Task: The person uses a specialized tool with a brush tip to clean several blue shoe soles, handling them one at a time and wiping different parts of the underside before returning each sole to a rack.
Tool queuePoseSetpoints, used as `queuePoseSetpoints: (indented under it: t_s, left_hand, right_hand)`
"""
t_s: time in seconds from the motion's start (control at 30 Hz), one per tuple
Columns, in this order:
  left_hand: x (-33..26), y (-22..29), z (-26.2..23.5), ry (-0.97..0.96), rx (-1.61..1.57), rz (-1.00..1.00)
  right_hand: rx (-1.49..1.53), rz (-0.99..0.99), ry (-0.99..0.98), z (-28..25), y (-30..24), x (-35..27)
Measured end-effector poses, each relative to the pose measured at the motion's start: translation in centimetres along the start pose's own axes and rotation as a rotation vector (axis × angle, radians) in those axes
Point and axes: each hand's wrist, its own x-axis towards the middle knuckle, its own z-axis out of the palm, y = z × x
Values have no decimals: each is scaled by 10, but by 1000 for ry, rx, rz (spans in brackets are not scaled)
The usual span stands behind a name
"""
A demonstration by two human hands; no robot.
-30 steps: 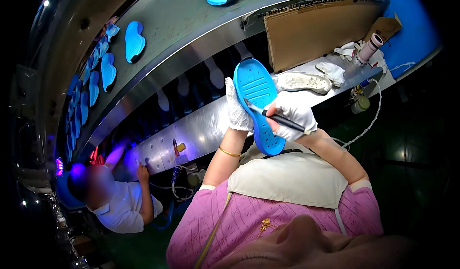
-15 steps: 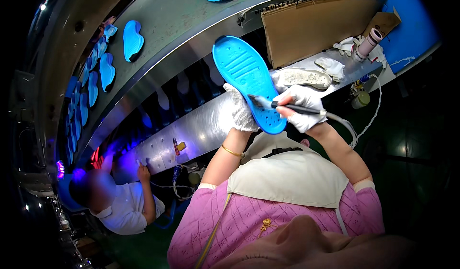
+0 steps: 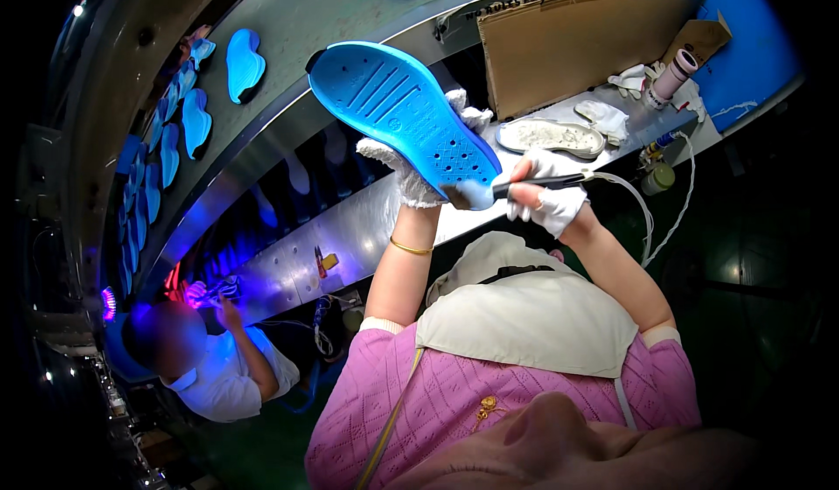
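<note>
My left hand (image 3: 415, 171), in a white glove, holds up a bright blue shoe sole (image 3: 398, 114), tread side facing me and tilted up to the left. In a white fingerless glove, my right hand (image 3: 546, 195) grips a thin dark brush (image 3: 533, 182) whose tip touches the sole's near end. A white cord (image 3: 642, 210) trails from near the right hand.
A grey conveyor belt (image 3: 350, 18) carries several blue soles (image 3: 243, 64) away to the left. On the metal bench (image 3: 367, 228) lie a whitish sole (image 3: 551, 136), a cardboard sheet (image 3: 568, 44), a pink-white bottle (image 3: 671, 78) and a small jar (image 3: 657, 178). Another person (image 3: 210, 363) works lower left.
My left hand has raised the blue sole higher and turned it so its toe points up-left. The right hand followed, keeping the brush at the sole's near end.
</note>
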Motion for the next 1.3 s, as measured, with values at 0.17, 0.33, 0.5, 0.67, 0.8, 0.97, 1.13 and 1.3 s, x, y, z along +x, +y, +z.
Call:
queuePoseSetpoints:
  t_s: [0.17, 0.33, 0.5, 0.67, 0.8, 0.97, 1.13, 1.3]
  left_hand:
    - [-2, 11, 2, 82, 335, -67]
    - [14, 21, 29, 46, 473, -256]
    - [18, 28, 22, 125, 690, -437]
    - [36, 23, 18, 328, 713, -671]
    - [37, 15, 16, 490, 801, -687]
    - [41, 17, 18, 514, 822, -723]
    - [40, 20, 28, 486, 809, -769]
    - [35, 22, 22, 509, 882, -681]
  right_hand:
    - [-391, -118, 103, -6, -2, 4]
    - [-683, 139, 0, -20, -13, 13]
    - [-588, 94, -63, -16, -22, 15]
    - [-1085, -152, -110, -15, -10, 19]
    - [-869, 157, -152, -14, -31, 23]
    - [-1030, -57, -55, -14, -23, 27]
    - [-884, -41, -116, -23, -36, 32]
    - [-1125, -111, -107, -27, -41, 34]
